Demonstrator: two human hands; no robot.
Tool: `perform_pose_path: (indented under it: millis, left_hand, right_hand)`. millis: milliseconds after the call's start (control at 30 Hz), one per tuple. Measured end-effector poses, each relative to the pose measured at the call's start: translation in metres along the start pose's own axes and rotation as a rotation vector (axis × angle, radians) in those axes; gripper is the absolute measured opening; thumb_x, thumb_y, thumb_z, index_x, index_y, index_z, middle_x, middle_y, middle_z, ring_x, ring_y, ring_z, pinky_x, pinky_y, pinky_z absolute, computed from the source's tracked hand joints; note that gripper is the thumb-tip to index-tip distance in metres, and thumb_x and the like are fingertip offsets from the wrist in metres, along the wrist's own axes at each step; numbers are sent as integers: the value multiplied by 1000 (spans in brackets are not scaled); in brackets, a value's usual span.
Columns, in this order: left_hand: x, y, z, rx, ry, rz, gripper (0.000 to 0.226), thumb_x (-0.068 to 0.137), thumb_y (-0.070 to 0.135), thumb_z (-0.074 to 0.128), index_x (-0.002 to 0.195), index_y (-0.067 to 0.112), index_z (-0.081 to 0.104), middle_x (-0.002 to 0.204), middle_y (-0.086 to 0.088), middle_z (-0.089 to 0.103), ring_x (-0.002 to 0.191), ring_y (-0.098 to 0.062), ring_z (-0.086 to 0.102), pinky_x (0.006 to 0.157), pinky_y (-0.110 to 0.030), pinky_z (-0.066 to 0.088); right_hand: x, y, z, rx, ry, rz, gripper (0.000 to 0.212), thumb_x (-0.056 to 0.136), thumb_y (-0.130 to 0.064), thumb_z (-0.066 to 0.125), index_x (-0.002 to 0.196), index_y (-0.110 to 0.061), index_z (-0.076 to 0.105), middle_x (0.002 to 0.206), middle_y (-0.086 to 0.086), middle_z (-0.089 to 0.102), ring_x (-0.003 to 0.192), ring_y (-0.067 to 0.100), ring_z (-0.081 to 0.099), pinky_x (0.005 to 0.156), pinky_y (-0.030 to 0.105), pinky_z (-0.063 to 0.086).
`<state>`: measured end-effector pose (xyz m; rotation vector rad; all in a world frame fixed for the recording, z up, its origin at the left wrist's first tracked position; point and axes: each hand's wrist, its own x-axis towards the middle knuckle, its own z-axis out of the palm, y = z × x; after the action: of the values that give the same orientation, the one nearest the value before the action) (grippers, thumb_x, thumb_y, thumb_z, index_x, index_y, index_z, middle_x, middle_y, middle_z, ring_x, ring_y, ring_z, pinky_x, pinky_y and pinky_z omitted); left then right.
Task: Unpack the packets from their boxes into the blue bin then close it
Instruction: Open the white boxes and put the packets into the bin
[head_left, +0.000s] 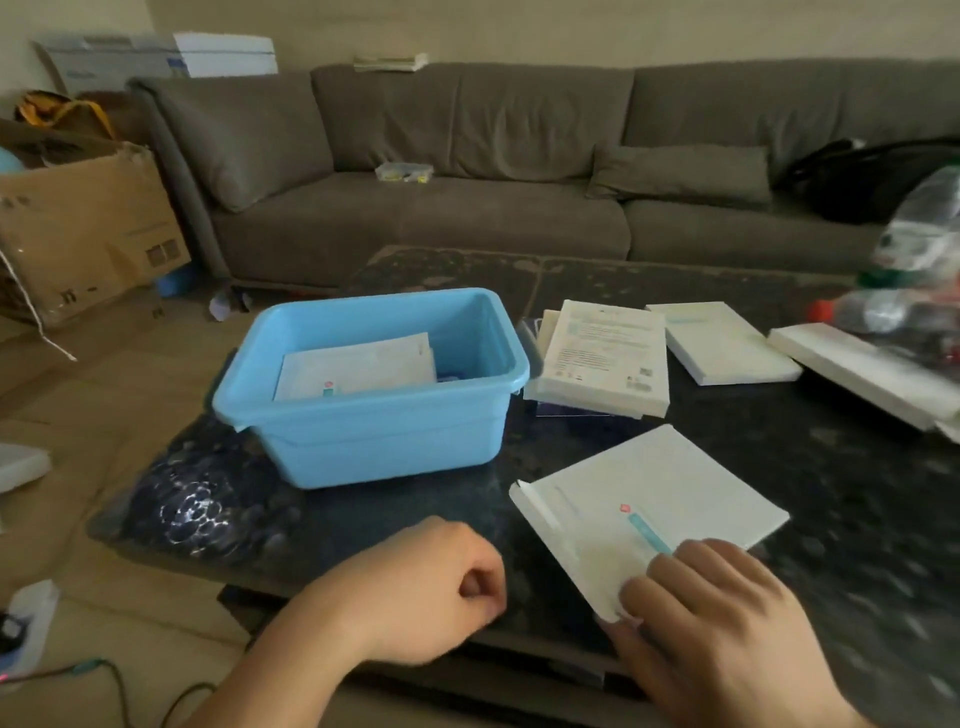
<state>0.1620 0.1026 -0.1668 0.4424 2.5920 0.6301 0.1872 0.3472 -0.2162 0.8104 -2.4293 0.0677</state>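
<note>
The open blue bin (395, 431) stands on the dark table (831, 493) left of centre, with a white packet (358, 366) lying inside it. A white box (649, 504) with an open flap lies on the table in front of me. My right hand (722, 623) grips its near corner, fingers on top and thumb under the edge. My left hand (431, 582) hovers over the table's near edge with its fingers curled, holding nothing. A stack of white boxes (602, 358) sits just right of the bin, with two more white boxes (722, 343) (857, 374) further right.
A clear plastic bag of bottles (914, 280) sits at the table's right end. A grey sofa (467, 171) runs behind the table. A cardboard carton (83, 228) stands on the floor at left. Cables (130, 686) lie on the floor near my left arm.
</note>
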Motion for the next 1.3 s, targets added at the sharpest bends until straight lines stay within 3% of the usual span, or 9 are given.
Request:
perform_pose_path:
  millis: [100, 167, 300, 367, 467, 733, 867, 967, 1300]
  left_hand:
    - [7, 10, 2, -110, 73, 34, 12, 94, 34, 62, 100, 44, 66, 78, 22, 65, 65, 11, 59, 63, -11, 42]
    - [10, 19, 4, -204, 159, 105, 17, 93, 35, 64, 107, 46, 64, 81, 23, 64, 72, 13, 59, 63, -11, 43]
    - [20, 40, 11, -279, 434, 386, 28, 91, 25, 66, 116, 38, 67, 100, 24, 65, 88, 1, 63, 72, -12, 50]
    - [25, 47, 16, -210, 589, 574, 32, 89, 20, 67, 120, 28, 68, 120, 25, 62, 99, -2, 64, 82, -15, 53]
    - [33, 55, 24, 14, 599, 707, 37, 89, 24, 66, 125, 23, 66, 136, 16, 58, 111, -2, 63, 85, -22, 56]
    - [49, 65, 30, 196, 519, 643, 38, 91, 40, 55, 128, 33, 58, 125, 16, 63, 96, -9, 65, 68, -20, 52]
    - [55, 60, 34, 197, 559, 676, 31, 95, 28, 55, 123, 29, 67, 126, 12, 67, 101, -10, 69, 76, -17, 53]
    - [56, 50, 36, 158, 630, 754, 29, 92, 18, 67, 118, 28, 72, 123, 11, 70, 98, -9, 71, 72, -25, 60]
    - [13, -4, 44, 253, 1027, 873, 17, 83, 5, 75, 96, 16, 72, 107, 1, 76, 68, -16, 70, 48, -30, 49]
  right_hand:
    - [-1, 5, -4, 75, 50, 90, 33, 94, -40, 45, 71, -28, 66, 73, -7, 65, 62, 17, 62, 52, 30, 52]
    - [2, 9, -10, 178, 148, 181, 28, 91, -37, 51, 72, -24, 67, 71, -8, 64, 61, 15, 60, 48, 30, 49]
    - [9, 20, -23, 401, 316, 308, 27, 92, -33, 53, 73, -17, 65, 70, -12, 58, 64, 11, 56, 54, 32, 46]
    - [12, 24, -29, 471, 375, 366, 25, 93, -34, 51, 73, -21, 60, 70, -14, 56, 65, 7, 53, 57, 24, 42]
    - [13, 27, -33, 484, 402, 389, 18, 93, -34, 50, 77, -29, 55, 71, -15, 56, 65, 7, 52, 57, 20, 39]
    - [9, 31, -32, 484, 389, 342, 24, 93, -30, 52, 73, -20, 61, 75, -26, 51, 67, 1, 50, 60, 15, 38]
    - [7, 32, -31, 452, 380, 320, 25, 93, -30, 52, 73, -20, 63, 75, -23, 55, 66, -1, 50, 54, 22, 41]
    - [5, 31, -31, 410, 380, 324, 32, 96, -36, 50, 72, -19, 65, 71, -19, 57, 65, -2, 49, 49, 27, 42]
    - [-5, 19, -26, 323, 278, 282, 29, 91, -34, 53, 70, -19, 66, 72, -18, 58, 63, 9, 57, 46, 26, 45]
